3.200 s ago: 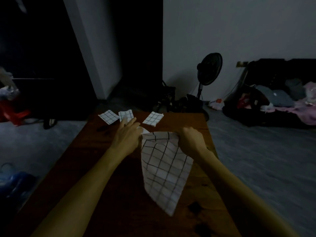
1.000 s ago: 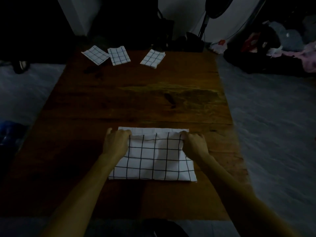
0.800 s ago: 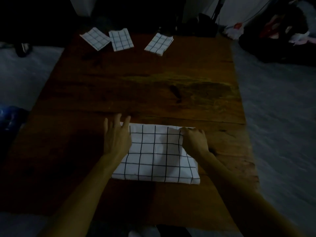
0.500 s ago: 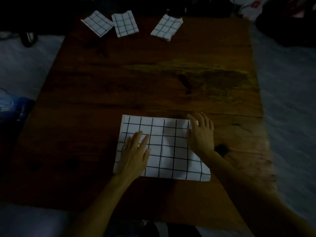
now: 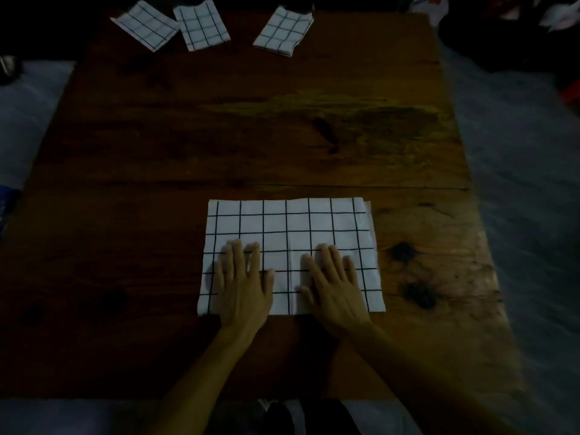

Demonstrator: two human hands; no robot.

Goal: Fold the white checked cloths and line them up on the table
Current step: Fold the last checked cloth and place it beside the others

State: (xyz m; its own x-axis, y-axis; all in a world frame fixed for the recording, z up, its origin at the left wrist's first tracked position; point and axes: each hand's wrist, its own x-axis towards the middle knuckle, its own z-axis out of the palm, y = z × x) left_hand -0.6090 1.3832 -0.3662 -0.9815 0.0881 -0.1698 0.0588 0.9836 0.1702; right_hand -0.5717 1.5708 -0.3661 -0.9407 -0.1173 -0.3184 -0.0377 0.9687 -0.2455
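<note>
A white checked cloth (image 5: 292, 224), folded into a wide rectangle, lies flat on the near half of the brown wooden table (image 5: 251, 130). My left hand (image 5: 243, 287) presses flat on its near left part, fingers straight and spread. My right hand (image 5: 334, 287) lies flat on its near right part in the same way. Along the table's far edge sit three small folded checked cloths: one at the far left (image 5: 146, 25), one beside it (image 5: 202, 25), and one further right (image 5: 284, 31), set apart from the pair.
Grey floor surrounds the table on both sides. Dark clutter and clothes (image 5: 518, 29) lie on the floor at the far right. A blue object (image 5: 6, 208) shows at the left edge. My feet show below the table's near edge.
Both hands let go of the cloth's far corners, opened flat and slid toward me over the folded cloth. The camera tilted further down over the table.
</note>
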